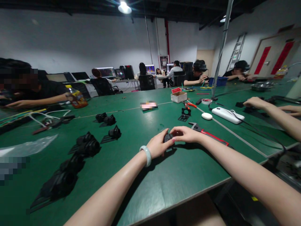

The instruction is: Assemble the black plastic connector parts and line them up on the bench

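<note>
1. Slippage is the first risk I see: the small black part [168, 137] offers little to hold, so if the fingers of my left hand [158, 145] ease off before my right hand [184, 134] has a sure hold, it could drop onto the green table [150, 185] just below them.
2. Misalignment could come from my own fingertips, since they cover much of the part and I might push it crooked without noticing.
3. My right forearm lies close beside the red-and-black-handled tool [208, 133]; a careless sweep outward from those fingers could knock it, or reach the upright black bracket [186, 113] beyond them.
4. The part sits between my two hands, right at the left thumb and fingertips, with the right fingertips meeting it from the other side.
5. My left thumb and fingers are pinching it. My right fingers curve inward, thumb near index, at its edge; whether they grip it or merely steady it I cannot tell.
6. Off to the left of my left fingers, well apart from them, the nearest black assembly [114, 133] rests on the table, with others of its kind around it.
7. Past my right fingers, beyond the tool, lies a white oval object [207, 116]; a pale bangle [146, 156] circles my wrist behind the left fingers.
</note>
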Demonstrator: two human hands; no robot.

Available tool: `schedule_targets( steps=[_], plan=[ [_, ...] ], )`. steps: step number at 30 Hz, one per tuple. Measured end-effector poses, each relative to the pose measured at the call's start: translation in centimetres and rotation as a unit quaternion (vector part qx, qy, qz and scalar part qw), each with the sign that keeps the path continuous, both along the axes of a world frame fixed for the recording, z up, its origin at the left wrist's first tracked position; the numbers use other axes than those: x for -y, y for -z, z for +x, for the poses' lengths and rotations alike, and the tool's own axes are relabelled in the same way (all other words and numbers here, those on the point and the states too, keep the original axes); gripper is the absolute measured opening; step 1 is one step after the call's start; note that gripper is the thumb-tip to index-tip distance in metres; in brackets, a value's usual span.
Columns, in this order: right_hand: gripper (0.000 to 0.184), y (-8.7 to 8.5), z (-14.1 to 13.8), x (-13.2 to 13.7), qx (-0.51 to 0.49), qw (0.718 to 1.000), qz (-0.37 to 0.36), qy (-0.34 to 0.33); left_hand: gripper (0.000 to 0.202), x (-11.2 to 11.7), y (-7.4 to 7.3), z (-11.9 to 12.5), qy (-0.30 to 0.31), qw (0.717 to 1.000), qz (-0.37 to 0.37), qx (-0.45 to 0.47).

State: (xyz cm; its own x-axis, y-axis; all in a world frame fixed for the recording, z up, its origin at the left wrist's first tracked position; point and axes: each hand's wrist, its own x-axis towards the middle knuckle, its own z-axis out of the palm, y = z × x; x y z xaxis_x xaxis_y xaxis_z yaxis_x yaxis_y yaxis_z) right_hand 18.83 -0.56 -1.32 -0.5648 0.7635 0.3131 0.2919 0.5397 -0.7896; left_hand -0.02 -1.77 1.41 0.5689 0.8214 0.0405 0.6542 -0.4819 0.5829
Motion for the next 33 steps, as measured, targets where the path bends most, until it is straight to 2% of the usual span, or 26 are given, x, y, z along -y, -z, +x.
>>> schedule_targets(
  steps=[7, 14, 20, 33],
  plan=[
    [0.032, -0.1, 0.04, -0.12, 0.022, 1.0, 0.008, 0.019, 0.064, -0.02, 0.07, -0.02, -0.004, 1.0, -0.001, 0.004],
    [0.041, -0.01, -0.04, 0.0, -0.027, 0.999, -0.041, -0.016, 0.064, -0.1, 0.32, -0.04, -0.001, 1.0, -0.007, 0.014],
    [0.04, 0.25, -0.19, 0.02, -0.073, 0.995, -0.058, -0.037, 0.063, -0.04, 0.37, -0.02, 0.001, 1.0, -0.005, 0.022],
    [0.037, -0.16, -0.42, 0.28, -0.065, 0.995, -0.061, -0.032, 0.065, 0.25, 0.0, 0.05, -0.011, 1.0, -0.003, 0.003]
  ],
)
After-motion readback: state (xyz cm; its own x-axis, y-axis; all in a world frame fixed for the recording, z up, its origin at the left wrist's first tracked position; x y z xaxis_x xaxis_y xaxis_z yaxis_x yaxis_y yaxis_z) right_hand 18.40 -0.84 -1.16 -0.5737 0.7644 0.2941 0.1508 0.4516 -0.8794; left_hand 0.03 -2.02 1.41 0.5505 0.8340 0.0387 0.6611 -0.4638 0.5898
